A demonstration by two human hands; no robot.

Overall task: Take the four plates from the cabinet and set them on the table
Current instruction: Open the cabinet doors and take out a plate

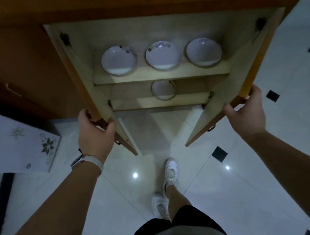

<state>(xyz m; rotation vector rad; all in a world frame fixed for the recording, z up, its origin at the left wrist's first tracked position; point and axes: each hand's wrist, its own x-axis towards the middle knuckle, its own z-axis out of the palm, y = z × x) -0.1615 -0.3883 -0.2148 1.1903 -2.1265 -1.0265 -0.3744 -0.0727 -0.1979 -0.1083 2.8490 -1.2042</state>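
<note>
The wooden cabinet (pixel 156 25) stands open in front of me. Three white plates with faint floral rims sit side by side on its upper shelf: a left plate (pixel 118 60), a middle plate (pixel 163 54) and a right plate (pixel 204 51). A fourth plate (pixel 163 90) lies on the shelf below, partly hidden by the upper shelf's edge. My left hand (pixel 95 133) grips the edge of the left door (pixel 85 83). My right hand (pixel 246 112) grips the edge of the right door (pixel 243 79). Both doors are swung wide.
A table with a pale floral cloth (pixel 16 138) stands at the left, close to the cabinet. The floor (pixel 283 86) is glossy white tile with small black insets. My legs and white shoes (pixel 170 174) are below, just in front of the cabinet.
</note>
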